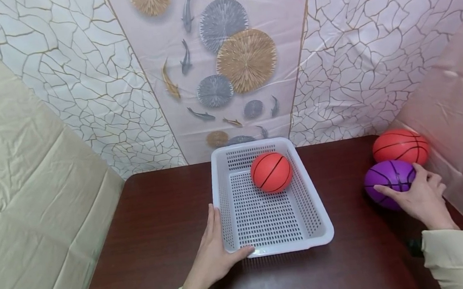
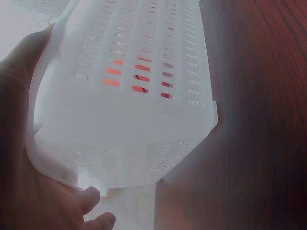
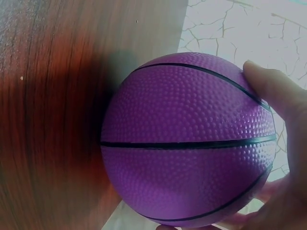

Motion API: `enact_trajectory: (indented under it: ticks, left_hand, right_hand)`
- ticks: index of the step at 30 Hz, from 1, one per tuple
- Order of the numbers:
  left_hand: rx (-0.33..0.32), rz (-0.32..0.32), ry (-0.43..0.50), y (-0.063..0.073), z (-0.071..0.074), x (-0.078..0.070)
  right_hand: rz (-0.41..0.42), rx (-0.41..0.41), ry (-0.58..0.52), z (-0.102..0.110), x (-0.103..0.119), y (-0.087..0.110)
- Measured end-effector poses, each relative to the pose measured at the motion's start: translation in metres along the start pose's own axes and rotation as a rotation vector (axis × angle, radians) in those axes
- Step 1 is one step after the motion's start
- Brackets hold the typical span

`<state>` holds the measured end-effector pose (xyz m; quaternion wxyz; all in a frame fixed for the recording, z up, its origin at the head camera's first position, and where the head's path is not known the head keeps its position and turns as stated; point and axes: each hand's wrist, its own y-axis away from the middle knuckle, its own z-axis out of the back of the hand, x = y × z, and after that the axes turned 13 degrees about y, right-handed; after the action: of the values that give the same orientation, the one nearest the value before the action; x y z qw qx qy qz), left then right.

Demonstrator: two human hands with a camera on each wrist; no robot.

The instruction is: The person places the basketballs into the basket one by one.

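Basket (image 1: 283, 249), one, centre. Balls, three: red ball (image 1: 271, 173) inside; second red ball (image 1: 399, 145), two o'clock; purple ball (image 1: 387, 177), three o'clock, gripped by right hand (image 1: 422, 197), pebbled (right wrist view only). Left hand (image 1: 214, 254): straight fingers, basket's eight o'clock.

Ball (image 1: 271, 172) in basket (image 1: 291, 247), another (image 1: 385, 176) right (third (image 1: 399, 147) behind)

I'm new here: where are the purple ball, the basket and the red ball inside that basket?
Purple ball (image 3: 188, 130): right wrist view, on its pebbled side near the middle.
Basket (image 1: 263, 218): head view, on the bare part of its slotted floor.
Red ball (image 1: 274, 174): head view, near the middle of its visible side.
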<state>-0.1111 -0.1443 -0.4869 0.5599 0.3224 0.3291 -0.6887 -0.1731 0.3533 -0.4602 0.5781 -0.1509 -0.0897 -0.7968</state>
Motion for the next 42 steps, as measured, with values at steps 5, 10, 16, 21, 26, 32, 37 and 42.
enact_trajectory:
  ticks: [5,10,16,21,26,32,37,42]
  left_hand:
    - [0.001,0.001,-0.003,0.000,-0.001,0.000]
    - [0.003,0.000,-0.005,0.000,0.000,0.000]
    - [0.003,-0.004,-0.005,-0.001,0.000,0.000]
    - [0.006,0.003,-0.008,-0.001,0.000,0.000]
    - [0.009,0.010,0.002,0.000,0.000,-0.002]
    - [0.006,0.004,0.002,0.000,0.000,-0.001]
    - [0.006,0.008,0.005,0.001,0.000,-0.001]
    - [0.003,0.007,0.005,0.001,0.001,-0.002]
  right_hand:
    - [-0.019,-0.009,0.004,0.000,0.000,0.000]
    - [-0.046,-0.010,0.008,-0.001,0.000,0.001]
    - [-0.042,-0.022,-0.004,0.000,0.002,0.002]
    - [-0.016,-0.084,-0.030,0.006,0.010,0.006]
    - [0.026,-0.145,-0.075,0.017,0.027,0.014]
    - [0.075,-0.187,-0.123,0.032,0.053,0.024]
    - [0.114,-0.200,-0.147,0.043,0.074,0.031]
    - [0.179,-0.221,-0.176,0.045,0.092,0.039]
